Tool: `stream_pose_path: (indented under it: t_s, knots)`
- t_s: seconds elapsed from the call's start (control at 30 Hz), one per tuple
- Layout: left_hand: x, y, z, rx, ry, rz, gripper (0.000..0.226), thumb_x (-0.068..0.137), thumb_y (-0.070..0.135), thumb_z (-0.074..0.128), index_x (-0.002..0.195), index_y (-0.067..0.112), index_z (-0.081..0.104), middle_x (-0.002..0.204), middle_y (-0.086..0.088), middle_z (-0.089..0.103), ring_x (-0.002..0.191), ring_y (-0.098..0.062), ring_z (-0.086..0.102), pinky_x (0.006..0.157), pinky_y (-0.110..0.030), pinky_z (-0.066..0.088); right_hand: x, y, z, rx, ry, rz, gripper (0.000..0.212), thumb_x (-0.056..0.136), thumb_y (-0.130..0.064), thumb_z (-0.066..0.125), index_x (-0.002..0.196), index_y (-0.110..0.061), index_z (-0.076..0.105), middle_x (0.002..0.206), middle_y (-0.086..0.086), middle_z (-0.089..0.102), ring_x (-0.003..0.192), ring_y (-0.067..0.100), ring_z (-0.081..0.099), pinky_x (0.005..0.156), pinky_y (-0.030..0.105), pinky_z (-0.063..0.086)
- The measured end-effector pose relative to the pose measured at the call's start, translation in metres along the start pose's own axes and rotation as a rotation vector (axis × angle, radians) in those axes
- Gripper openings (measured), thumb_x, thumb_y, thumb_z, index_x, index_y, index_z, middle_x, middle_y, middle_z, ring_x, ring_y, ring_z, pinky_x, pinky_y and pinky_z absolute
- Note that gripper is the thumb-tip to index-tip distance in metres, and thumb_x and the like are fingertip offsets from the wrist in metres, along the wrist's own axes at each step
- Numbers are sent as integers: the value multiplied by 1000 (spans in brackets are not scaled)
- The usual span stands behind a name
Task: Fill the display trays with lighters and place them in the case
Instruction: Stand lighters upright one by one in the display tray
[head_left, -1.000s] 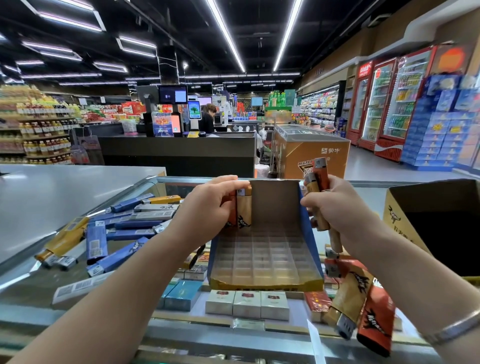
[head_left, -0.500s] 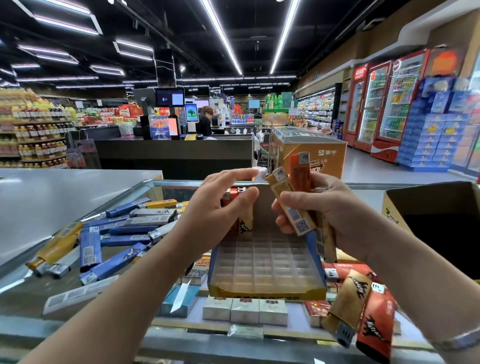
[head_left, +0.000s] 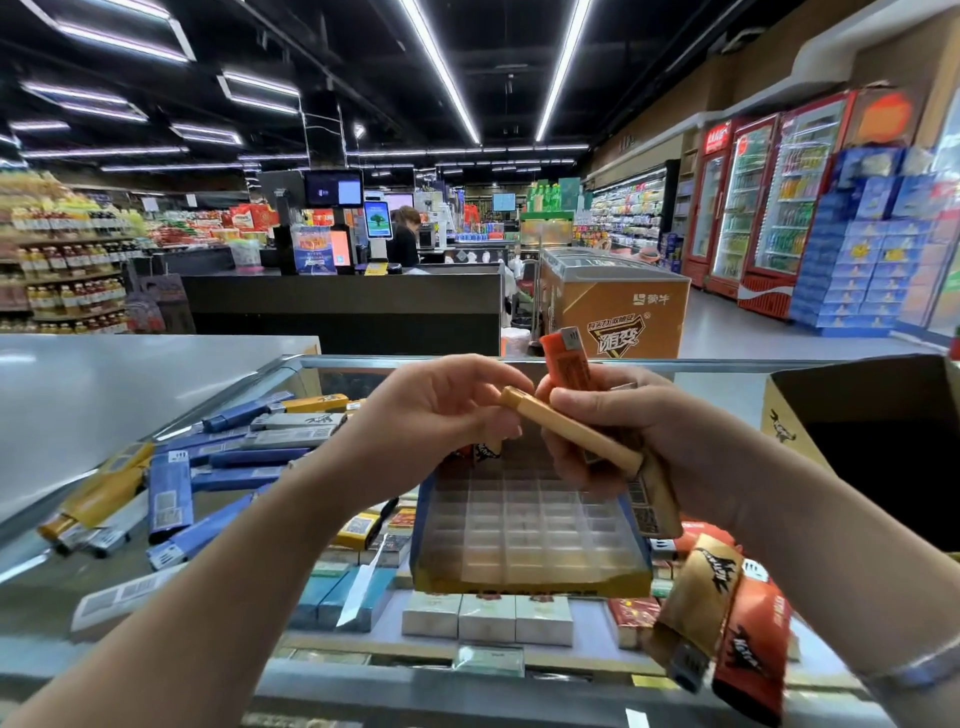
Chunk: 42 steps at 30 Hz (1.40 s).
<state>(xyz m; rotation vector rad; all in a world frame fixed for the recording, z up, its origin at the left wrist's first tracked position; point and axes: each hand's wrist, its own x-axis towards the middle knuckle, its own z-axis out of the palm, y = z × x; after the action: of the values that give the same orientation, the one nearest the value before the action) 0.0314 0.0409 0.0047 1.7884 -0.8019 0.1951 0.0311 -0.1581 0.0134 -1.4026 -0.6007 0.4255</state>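
A blue and gold display tray with a clear grid of slots lies on the glass case top; a couple of lighters stand at its far left, mostly hidden by my left hand. My right hand grips a bunch of lighters above the tray: an orange lighter sticks up and a tan lighter points left. My left hand pinches the free end of that tan lighter. Both hands hover just above the tray's back wall.
Loose blue, grey and gold lighters lie scattered on the glass at left; tan and red ones lie at right. An open cardboard box stands at far right. Cigarette packs show under the glass. A grey counter lies at the left.
My left hand left the lighters standing in the tray and rose to the bunch in my right hand, now pinching the tan lighter. My right hand shifted left over the tray.
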Motion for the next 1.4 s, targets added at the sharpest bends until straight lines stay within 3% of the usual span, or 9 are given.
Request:
stream_pose_path:
  t_s: [0.17, 0.37, 0.43, 0.53, 0.73, 0.83, 0.93, 1.17, 1.4]
  knots:
    - [0, -2, -4, -59, 6, -11, 15, 76, 35, 63, 88, 30, 69, 88, -8, 69, 88, -25, 66, 73, -26, 55, 1, -1, -1, 123, 85, -1, 20, 77, -15, 63, 94, -7, 58, 72, 15, 62, 55, 22, 60, 39, 23, 48]
    - [3, 0, -11, -95, 262, 54, 18, 77, 26, 57, 94, 22, 64, 82, 7, 70, 77, -7, 66, 64, -17, 52, 1, -5, -11, 66, 421, -220, 8, 86, -5, 54, 90, -9, 59, 65, 7, 63, 58, 22, 64, 46, 27, 50]
    - [3, -1, -11, 4, 309, 68, 16, 80, 25, 56, 94, 25, 63, 81, 8, 69, 77, -7, 65, 63, -15, 51, -1, -7, -13, 58, 471, -252, 6, 89, -8, 53, 90, -11, 58, 63, 6, 63, 58, 21, 64, 48, 28, 51]
    - [2, -8, -8, 393, 337, 114, 16, 88, 19, 56, 95, 33, 58, 86, 13, 63, 84, -7, 61, 66, -12, 50, -1, -7, -15, -13, 551, -275, 7, 92, -17, 53, 88, -13, 58, 60, 2, 63, 57, 16, 63, 49, 27, 51]
    - [3, -17, -9, 677, 353, 142, 23, 88, 19, 55, 110, 17, 63, 94, 10, 59, 89, -9, 56, 69, -11, 47, 3, 1, -20, -242, 733, -204, 11, 90, -25, 58, 90, -14, 58, 65, 4, 59, 56, 14, 53, 47, 24, 43]
    - [3, -18, -7, 707, 350, 152, 23, 88, 16, 58, 110, 17, 64, 95, 9, 61, 93, -13, 53, 77, -24, 48, 6, 7, -24, -353, 743, -114, 16, 85, -20, 65, 96, -12, 56, 78, 8, 56, 59, 15, 52, 41, 18, 41]
    - [2, -18, -5, 715, 351, 149, 24, 87, 15, 59, 111, 18, 64, 95, 10, 60, 96, -13, 51, 81, -34, 49, 7, 11, -25, -466, 704, -11, 15, 82, -16, 68, 92, -15, 56, 79, 8, 57, 61, 17, 56, 45, 21, 41]
    - [3, -20, -4, 790, 391, 185, 23, 86, 16, 61, 109, 17, 65, 93, 14, 58, 96, -12, 49, 79, -27, 44, 8, 11, -22, -593, 646, 15, 16, 81, -7, 66, 86, -18, 55, 81, 8, 56, 70, 19, 55, 50, 23, 40]
    - [5, -23, 0, 905, 379, 241, 25, 85, 16, 63, 110, 13, 66, 97, 3, 66, 96, -15, 49, 75, -30, 46, 9, 12, -21, -607, 645, -5, 16, 82, -6, 65, 85, -17, 54, 79, 8, 55, 69, 20, 54, 50, 24, 40]
